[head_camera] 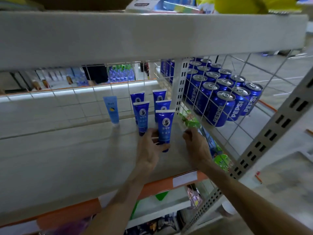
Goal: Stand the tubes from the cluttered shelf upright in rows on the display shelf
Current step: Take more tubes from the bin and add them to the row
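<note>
Left hand (149, 150) fingers (152, 133) pinch the front tube (165, 126), apparently upright.

We see only hands and forearms, both bare right down to the lower edge of the picture. The left hand (149, 150) is lean and long-fingered, with tendons ridging its back toward the knuckles. The left forearm (122, 192) is slim and smooth, widening a little away from the wrist. The right hand (196, 146) is broad across the knuckles, with raised tendons running back to a narrow, bony wrist. The right forearm (237, 187) is likewise long and slim, and it looks thicker toward the corner, where the wide lens stretches it. Blur softens the fingertips, so we cannot make out the nails.
</note>
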A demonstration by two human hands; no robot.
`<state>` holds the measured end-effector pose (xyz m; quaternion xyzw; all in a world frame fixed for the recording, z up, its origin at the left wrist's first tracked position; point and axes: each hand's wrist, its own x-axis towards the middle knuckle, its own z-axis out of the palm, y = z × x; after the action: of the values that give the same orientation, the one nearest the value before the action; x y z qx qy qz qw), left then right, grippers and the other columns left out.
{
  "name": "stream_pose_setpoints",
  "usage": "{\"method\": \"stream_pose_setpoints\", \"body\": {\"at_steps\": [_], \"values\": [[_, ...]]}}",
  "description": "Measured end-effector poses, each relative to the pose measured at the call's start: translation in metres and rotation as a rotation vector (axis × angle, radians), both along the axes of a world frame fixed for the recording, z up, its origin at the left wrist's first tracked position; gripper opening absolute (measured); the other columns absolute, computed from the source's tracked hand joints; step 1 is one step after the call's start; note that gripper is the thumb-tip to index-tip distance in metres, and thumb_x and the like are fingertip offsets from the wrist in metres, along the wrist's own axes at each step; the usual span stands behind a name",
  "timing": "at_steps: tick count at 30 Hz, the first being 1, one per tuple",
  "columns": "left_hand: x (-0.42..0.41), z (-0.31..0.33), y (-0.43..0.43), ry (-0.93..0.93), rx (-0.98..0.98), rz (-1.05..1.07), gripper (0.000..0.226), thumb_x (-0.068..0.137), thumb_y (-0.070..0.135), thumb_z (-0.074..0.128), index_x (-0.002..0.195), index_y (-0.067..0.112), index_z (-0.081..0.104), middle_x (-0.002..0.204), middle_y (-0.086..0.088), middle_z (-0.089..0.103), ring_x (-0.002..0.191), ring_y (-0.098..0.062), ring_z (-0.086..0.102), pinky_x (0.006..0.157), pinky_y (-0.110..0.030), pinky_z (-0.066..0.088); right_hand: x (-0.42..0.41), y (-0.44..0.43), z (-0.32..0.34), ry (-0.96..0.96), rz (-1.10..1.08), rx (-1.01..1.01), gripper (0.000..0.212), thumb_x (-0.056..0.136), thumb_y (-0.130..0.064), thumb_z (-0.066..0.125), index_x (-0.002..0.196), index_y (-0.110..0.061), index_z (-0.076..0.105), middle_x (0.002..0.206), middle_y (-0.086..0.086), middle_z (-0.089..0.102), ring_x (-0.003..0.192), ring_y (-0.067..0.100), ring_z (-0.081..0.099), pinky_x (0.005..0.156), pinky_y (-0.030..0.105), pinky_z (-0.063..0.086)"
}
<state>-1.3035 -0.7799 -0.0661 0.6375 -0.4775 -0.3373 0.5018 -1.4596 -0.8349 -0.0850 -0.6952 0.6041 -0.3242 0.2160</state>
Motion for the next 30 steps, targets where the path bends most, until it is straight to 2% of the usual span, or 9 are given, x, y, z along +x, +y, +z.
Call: {"method": "stream_pose_setpoints", "body": {"at_steps": [5,10,16,19,21,23,26,28,30], "values": [[-0.019,-0.007,-0.017,0.059,-0.006,-0.008,0.054,0.072,0.001,0.079,0.119,0.009,0.054,0.111,-0.001,0.062,0.095,-0.01,0.06,0.063,-0.01,0.051,-0.007,-0.005,0.006,0.081,-0.012,-0.005,0.013,0.098,-0.016,0.048,0.107,-0.009,0.055,0.103,0.008,0.062,0.09,0.023,0.058,0.073,0.037,0.048],[-0.024,-0.013,-0.023,0.058,0.0,-0.006,0.055,0.073,0.001,0.079,0.121,0.007,0.052,0.114,-0.001,0.06,0.102,-0.013,0.058,0.066,-0.012,0.05,0.0,0.005,0.0,0.217,-0.005,0.028,0.01,0.097,-0.014,0.048,0.104,-0.012,0.056,0.104,0.007,0.062,0.091,0.022,0.058,0.072,0.033,0.048],[-0.027,-0.022,-0.024,0.012,-0.01,-0.011,0.055,0.074,0.004,0.079,0.121,0.009,0.052,0.115,-0.001,0.06,0.098,-0.01,0.057,0.069,-0.013,0.049,0.003,0.013,-0.003,0.186,-0.001,0.045,0.01,0.096,-0.018,0.053,0.104,-0.015,0.056,0.107,0.005,0.062,0.093,0.019,0.058,0.078,0.034,0.051],[-0.03,-0.024,-0.025,0.001,-0.027,0.008,0.053,0.074,0.007,0.079,0.121,0.011,0.053,0.119,-0.005,0.062,0.106,-0.018,0.059,0.088,-0.029,0.053,-0.001,0.015,0.0,0.167,-0.02,0.05,0.009,0.094,-0.018,0.056,0.102,-0.014,0.058,0.106,0.005,0.063,0.091,0.017,0.057,0.072,0.028,0.044],[-0.032,-0.024,-0.024,-0.001,-0.026,0.02,0.054,0.074,0.009,0.079,0.122,0.01,0.053,0.12,-0.007,0.063,0.109,-0.021,0.06,0.094,-0.037,0.052,-0.003,0.018,0.001,0.156,-0.015,0.043,0.007,0.093,-0.018,0.057,0.099,-0.015,0.058,0.105,0.004,0.064,0.088,0.014,0.055,0.071,0.026,0.043],[-0.033,-0.024,-0.023,-0.005,-0.022,0.027,0.055,0.074,0.009,0.079,0.122,0.01,0.052,0.121,-0.007,0.062,0.108,-0.019,0.059,0.093,-0.033,0.051,-0.007,0.023,0.002,0.154,-0.009,0.044,0.007,0.093,-0.018,0.058,0.1,-0.015,0.058,0.104,0.003,0.063,0.088,0.013,0.055,0.073,0.026,0.046],[-0.034,-0.023,-0.023,-0.034,-0.025,0.021,0.057,0.074,0.007,0.079,0.123,0.009,0.051,0.122,-0.006,0.061,0.103,-0.011,0.055,0.082,-0.016,0.046,-0.012,0.031,0.0,0.159,-0.011,0.045,0.007,0.094,-0.02,0.057,0.1,-0.017,0.058,0.1,0.0,0.061,0.088,0.012,0.056,0.072,0.025,0.048],[-0.034,-0.023,-0.022,-0.049,-0.026,0.023,0.057,0.074,0.005,0.079,0.124,0.01,0.052,0.121,-0.005,0.062,0.101,-0.008,0.054,0.074,-0.01,0.044,-0.016,0.035,-0.003,0.157,-0.018,0.031,0.003,0.094,-0.022,0.057,0.096,-0.019,0.056,0.095,-0.002,0.06,0.084,0.011,0.054,0.064,0.021,0.041],[-0.035,-0.023,-0.021,-0.052,-0.036,0.024,0.057,0.074,0.005,0.078,0.124,0.01,0.052,0.121,-0.004,0.062,0.102,-0.008,0.054,0.074,-0.01,0.044,-0.02,0.038,-0.007,0.148,-0.022,0.02,0.004,0.094,-0.023,0.057,0.092,-0.021,0.054,0.091,-0.003,0.058,0.081,0.01,0.052,0.059,0.018,0.036]]}}
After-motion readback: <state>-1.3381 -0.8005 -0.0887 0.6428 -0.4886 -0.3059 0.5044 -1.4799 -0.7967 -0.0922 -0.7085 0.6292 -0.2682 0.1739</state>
